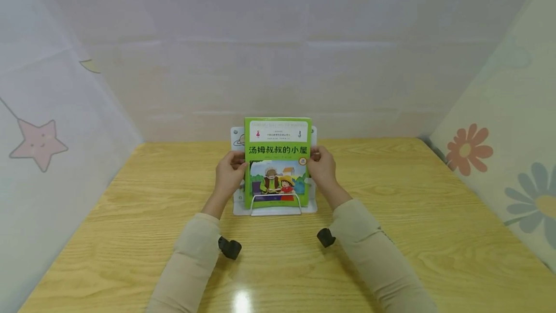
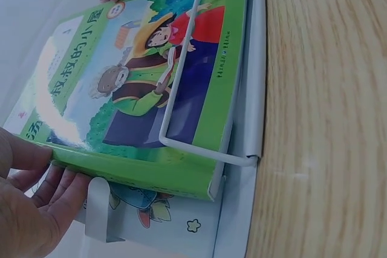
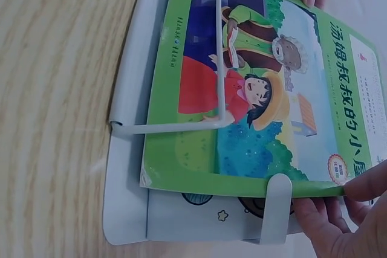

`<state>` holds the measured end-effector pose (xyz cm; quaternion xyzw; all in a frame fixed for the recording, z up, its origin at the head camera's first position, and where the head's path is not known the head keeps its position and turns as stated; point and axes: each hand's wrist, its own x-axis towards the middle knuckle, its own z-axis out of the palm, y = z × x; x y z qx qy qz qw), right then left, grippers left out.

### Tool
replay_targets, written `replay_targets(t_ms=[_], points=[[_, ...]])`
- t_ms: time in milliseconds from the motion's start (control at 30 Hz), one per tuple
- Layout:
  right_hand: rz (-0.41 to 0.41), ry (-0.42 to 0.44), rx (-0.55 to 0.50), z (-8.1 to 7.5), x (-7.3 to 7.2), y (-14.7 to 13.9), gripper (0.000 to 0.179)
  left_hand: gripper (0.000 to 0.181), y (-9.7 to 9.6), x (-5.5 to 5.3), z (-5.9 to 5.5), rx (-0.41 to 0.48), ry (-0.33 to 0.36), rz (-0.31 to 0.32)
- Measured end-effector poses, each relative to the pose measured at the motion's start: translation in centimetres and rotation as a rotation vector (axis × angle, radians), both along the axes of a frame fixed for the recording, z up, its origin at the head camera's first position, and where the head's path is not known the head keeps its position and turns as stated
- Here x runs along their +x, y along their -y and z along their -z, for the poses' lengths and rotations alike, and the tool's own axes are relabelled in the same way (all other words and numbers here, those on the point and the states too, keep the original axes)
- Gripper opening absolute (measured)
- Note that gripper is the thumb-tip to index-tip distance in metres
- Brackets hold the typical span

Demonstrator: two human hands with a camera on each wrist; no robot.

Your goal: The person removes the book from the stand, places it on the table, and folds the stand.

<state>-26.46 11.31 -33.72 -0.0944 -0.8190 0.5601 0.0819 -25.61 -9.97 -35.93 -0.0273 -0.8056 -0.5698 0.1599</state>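
Observation:
A green picture book (image 1: 278,156) stands upright on a white book stand (image 1: 238,209), its front cover facing me. My left hand (image 1: 229,174) holds the book's left edge, thumb at the front and fingers behind. On the opposite edge, my right hand (image 1: 323,167) pinches the book in the same way. Across the lower cover runs the stand's white wire bar (image 2: 175,89). A white side clip (image 2: 98,209) sits beside the spine near my left fingers. Another clip (image 3: 278,209) has its tip at the book's right edge. Most of the stand's printed back plate is hidden behind the book.
The stand rests on a wood-grain table (image 1: 173,182). A pale cloth backdrop (image 1: 278,62) rises behind it, with printed side panels left and right. Small black devices (image 1: 230,248) are strapped at both wrists.

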Motion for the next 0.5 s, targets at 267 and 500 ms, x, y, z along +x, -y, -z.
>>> replay_targets(t_ms=[267,500], points=[[0.0,0.007,-0.044,-0.42,-0.2,0.03,0.029,0.022,-0.05,0.13,-0.55,0.021,-0.013,-0.011],[0.009,0.025,-0.084,-0.81,-0.61,-0.03,0.032,0.025,-0.02,-0.05,-0.85,0.031,-0.044,-0.003]])
